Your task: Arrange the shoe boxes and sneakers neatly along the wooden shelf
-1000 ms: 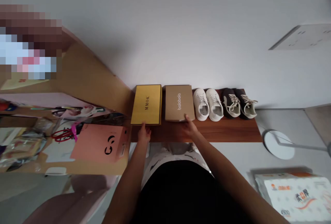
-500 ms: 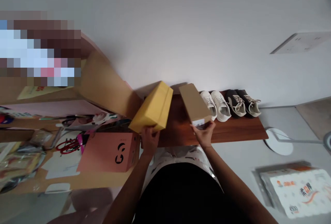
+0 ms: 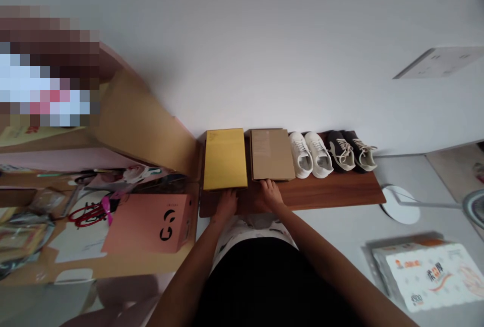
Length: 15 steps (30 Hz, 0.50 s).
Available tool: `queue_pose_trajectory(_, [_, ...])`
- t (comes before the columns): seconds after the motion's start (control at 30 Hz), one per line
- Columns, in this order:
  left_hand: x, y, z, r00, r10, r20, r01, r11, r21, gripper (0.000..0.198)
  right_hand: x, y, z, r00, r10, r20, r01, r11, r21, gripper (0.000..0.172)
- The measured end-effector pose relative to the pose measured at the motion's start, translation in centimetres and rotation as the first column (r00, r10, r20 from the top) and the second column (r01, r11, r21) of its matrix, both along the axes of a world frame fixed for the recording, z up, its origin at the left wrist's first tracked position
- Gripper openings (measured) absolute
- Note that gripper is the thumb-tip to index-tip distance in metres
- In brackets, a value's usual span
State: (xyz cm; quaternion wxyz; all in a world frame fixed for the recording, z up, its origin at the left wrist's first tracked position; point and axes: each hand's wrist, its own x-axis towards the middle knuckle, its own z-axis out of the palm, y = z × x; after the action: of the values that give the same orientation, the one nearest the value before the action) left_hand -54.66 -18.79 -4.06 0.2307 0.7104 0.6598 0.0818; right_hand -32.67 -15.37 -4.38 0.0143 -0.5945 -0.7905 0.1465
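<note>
A yellow box (image 3: 226,159) lies flat at the left end of the dark wooden shelf board (image 3: 333,192). At its front edge is my left hand (image 3: 226,205), with fingers reaching up to the box and tips partly hidden. Beside it, with a narrow gap between, a brown cardboard box (image 3: 271,155) lies flat. My right hand (image 3: 270,193) touches the front side of this box near its left corner, fingers stretched out and not wrapped round it. White sneakers (image 3: 310,155) stand just right of the brown box, and black sneakers (image 3: 351,150) with pale laces stand farther right.
Left of the board, a pink box (image 3: 151,222) sits on a cluttered desk (image 3: 124,266), below a large open carton (image 3: 139,120). A white pack with printed lettering (image 3: 431,274) and a white round base (image 3: 401,203) are on the right. The wall (image 3: 264,55) rises behind the board.
Both boxes have gone from tilted in my hands to lying flat on the board. My right hand has moved left and my left hand slightly right, both now at the boxes' front edges.
</note>
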Motion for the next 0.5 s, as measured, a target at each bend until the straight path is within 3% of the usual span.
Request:
queue_pose_trajectory(0.07, [0.5,-0.3,0.7,0.985,0.133,0.113,-0.135,0.991,0.012,0.033,0.2,0.1,0.6,0.999,-0.015,-0.030,0.014,0.999,-0.038,0.051])
queue_pose_trajectory(0.13, [1.3,-0.8,1.6,0.951,0.285,0.121,-0.283,0.958,-0.037,0.033,0.9,-0.2,1.3,0.995,-0.031,-0.096,0.026,0.999,-0.047,0.054])
queue_pose_trajectory(0.27, [4.1,-1.1,4.1,0.821,0.552,0.142,-0.523,0.829,-0.201,0.037,5.3,-1.2,3.0,0.946,-0.046,-0.320,0.046,0.999,-0.007,0.051])
queue_pose_trajectory(0.3, [5.5,-0.8,4.7,0.803,0.563,0.197,-0.515,0.821,-0.247,0.036,7.2,-1.2,3.4,0.921,-0.079,-0.382,0.090,0.996,0.011,0.048])
queue_pose_trajectory(0.37, [9.6,0.4,5.7,0.802,0.486,0.347,-0.389,0.866,-0.315,0.031,11.4,-0.5,4.0,0.851,-0.221,-0.476,0.267,0.963,0.031,0.045])
queue_pose_trajectory(0.43, [15.5,2.5,6.4,0.778,0.327,0.536,-0.189,0.936,-0.296,0.029,15.6,1.2,4.4,0.758,-0.415,-0.503,0.477,0.879,-0.005,0.044])
queue_pose_trajectory(0.5, [22.3,5.3,6.5,0.718,0.236,0.655,-0.081,0.963,-0.258,0.034,18.8,3.9,4.4,0.685,-0.564,-0.461,0.585,0.803,-0.113,0.041])
